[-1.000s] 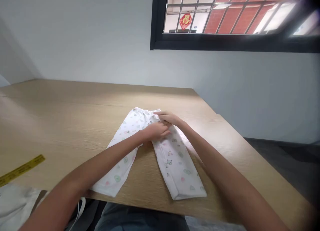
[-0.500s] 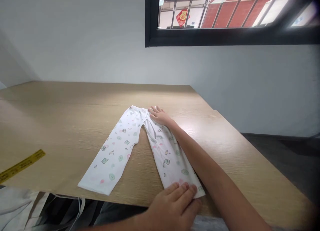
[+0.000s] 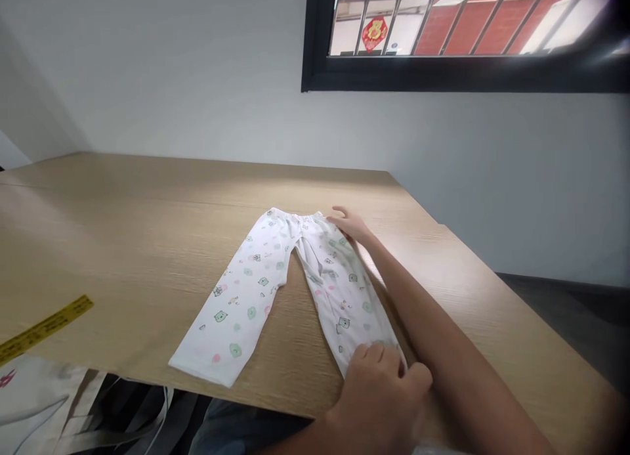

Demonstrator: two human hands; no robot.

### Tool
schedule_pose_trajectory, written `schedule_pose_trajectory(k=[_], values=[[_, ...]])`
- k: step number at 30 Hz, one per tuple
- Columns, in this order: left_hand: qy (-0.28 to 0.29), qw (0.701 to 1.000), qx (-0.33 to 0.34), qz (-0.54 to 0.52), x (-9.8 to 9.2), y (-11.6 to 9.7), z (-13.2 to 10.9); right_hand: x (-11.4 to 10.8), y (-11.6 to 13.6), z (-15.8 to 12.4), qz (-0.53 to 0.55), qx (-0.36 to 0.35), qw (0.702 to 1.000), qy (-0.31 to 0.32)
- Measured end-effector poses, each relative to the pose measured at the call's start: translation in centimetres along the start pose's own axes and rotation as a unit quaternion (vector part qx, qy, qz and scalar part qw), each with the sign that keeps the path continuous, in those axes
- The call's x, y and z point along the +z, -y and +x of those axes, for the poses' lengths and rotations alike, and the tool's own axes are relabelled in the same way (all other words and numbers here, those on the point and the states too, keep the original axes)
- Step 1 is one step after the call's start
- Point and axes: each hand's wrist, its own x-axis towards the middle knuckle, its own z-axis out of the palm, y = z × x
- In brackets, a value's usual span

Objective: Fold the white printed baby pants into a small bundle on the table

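Note:
White child's pants [image 3: 260, 281] with a pastel animal print lie spread on the table, waistband away from me and legs toward me. At the near end of the right-hand leg, my left hand [image 3: 381, 389] has its fingers curled on the cuff, hiding most of the hem. My right hand [image 3: 350, 224] is at the right corner of the waistband, its fingers stretched and apart, touching the fabric's edge. My right forearm runs alongside that leg.
The wooden table [image 3: 147, 245] reaches back to a grey wall. A yellow printed strip [image 3: 46, 327] lies at the table's left. Below the near edge is a pale cloth bag [image 3: 39, 402]. A dark-framed, barred window [image 3: 443, 74] is above.
My right hand has shifted from lying flat over the waistband to its outer right edge. The left hand's fingers have gone from flat on the cuff to curled. The view has turned slightly left.

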Motion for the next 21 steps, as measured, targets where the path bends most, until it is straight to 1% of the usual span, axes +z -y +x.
schedule_pose_trajectory(k=[3, 5, 7, 9, 11, 13, 15, 16, 18, 19, 21], values=[[-0.011, 1.0, -0.006, -0.024, 0.0, 0.2, 0.1, -1.8, 0.1, -0.8, 0.048, 0.021, 0.995, 0.088], [-0.032, 0.998, -0.017, -0.055, -0.8, 0.5, -0.1, -2.4, 0.5, -1.3, 0.086, 0.012, 0.989, 0.119], [-0.071, 0.991, -0.047, -0.104, -2.8, 1.0, -0.7, -2.4, 1.3, -1.6, 0.123, -0.001, 0.985, 0.123], [-0.128, 0.974, -0.092, -0.165, -5.6, 1.9, -2.1, -2.0, 2.8, -1.5, 0.169, -0.022, 0.979, 0.112], [-0.187, 0.95, -0.143, -0.204, -8.8, 3.1, -4.3, -1.3, 4.9, -1.1, 0.225, -0.045, 0.969, 0.095], [-0.223, 0.934, -0.2, -0.193, -11.5, 4.6, -6.9, -0.1, 7.4, -0.5, 0.257, -0.062, 0.961, 0.082], [-0.232, 0.921, -0.272, -0.154, -13.2, 6.2, -9.5, 1.8, 9.8, 0.1, 0.214, -0.075, 0.97, 0.085], [-0.225, 0.913, -0.313, -0.135, -13.6, 7.0, -10.7, 2.9, 10.7, 0.4, 0.175, -0.083, 0.977, 0.092], [-0.189, 0.899, -0.382, -0.095, -13.7, 8.6, -12.6, 5.4, 11.9, 1.0, 0.099, -0.096, 0.984, 0.113], [-0.165, 0.897, -0.405, -0.067, -13.5, 9.3, -13.4, 6.8, 12.1, 1.1, 0.069, -0.098, 0.985, 0.121], [-0.117, 0.899, -0.422, 0.017, -12.6, 10.6, -14.7, 9.1, 11.9, 1.3, 0.024, -0.106, 0.986, 0.127]])
